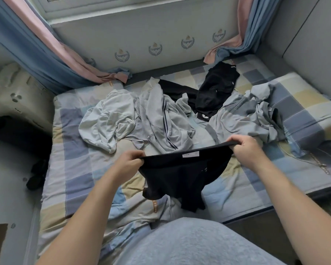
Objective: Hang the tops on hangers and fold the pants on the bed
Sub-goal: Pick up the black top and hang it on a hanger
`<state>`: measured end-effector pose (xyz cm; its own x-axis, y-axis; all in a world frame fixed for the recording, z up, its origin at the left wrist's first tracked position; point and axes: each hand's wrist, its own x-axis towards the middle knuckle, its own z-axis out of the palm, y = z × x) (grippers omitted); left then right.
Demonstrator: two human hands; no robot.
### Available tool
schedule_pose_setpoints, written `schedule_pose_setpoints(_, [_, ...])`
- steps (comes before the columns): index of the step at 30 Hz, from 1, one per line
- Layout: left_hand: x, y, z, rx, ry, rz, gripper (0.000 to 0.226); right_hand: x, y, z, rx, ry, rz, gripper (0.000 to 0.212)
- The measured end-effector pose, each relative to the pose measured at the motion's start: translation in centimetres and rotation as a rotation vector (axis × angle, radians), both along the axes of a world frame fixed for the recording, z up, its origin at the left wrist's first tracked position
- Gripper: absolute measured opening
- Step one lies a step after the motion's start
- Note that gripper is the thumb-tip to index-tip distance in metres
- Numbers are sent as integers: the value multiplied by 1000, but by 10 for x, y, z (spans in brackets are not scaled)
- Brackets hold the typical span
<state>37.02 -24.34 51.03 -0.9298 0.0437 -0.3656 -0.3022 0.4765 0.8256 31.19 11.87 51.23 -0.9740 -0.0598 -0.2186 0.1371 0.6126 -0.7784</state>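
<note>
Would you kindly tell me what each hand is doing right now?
Left hand: grips one end of the black garment's waistband.
Right hand: grips the other end.

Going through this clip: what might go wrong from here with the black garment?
The left hand and right hand grip only the top edge of the black garment; its lower part hangs bunched, so it may crease when laid down. The grey clothes lie heaped beyond, so it might land on them.
</note>
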Motion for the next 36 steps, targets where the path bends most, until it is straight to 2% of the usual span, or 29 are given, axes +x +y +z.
schedule_pose_setpoints(7, [5, 30, -7, 180, -73, -78, 13, 89, 4, -11, -174, 34, -244, 25])
schedule_pose_setpoints(16, [35, 94, -22, 204, -3, -547, 18, 248, -32, 21, -180, 240, -884, 17])
schedule_pose_setpoints(19, [65, 120, -27, 262, 10, -684, 28, 320, -54, 26, -156, 255, -1083, 22])
schedule_pose_setpoints(23, [122, 155, -21, 276, -57, -949, 19, 408, -73, 35, -155, 289, -1421, 19])
schedule_pose_setpoints(26, [164, 180, -13, 288, -86, -1120, 20, 462, -75, 49, -95, 350, -1587, 30])
schedule_pose_setpoints(29, [197, 206, -5, 275, -75, -1267, 21, 512, -75, 55, -80, 402, -1787, 25])
schedule_pose_setpoints(33, [246, 251, 0, 268, -54, -1434, 23, 574, -75, 53, -28, 461, -1952, 15])
schedule_pose_setpoints(36, [293, 284, -5, 231, -4, -1551, 31, 621, -66, 52, -26, 495, -2051, 25])
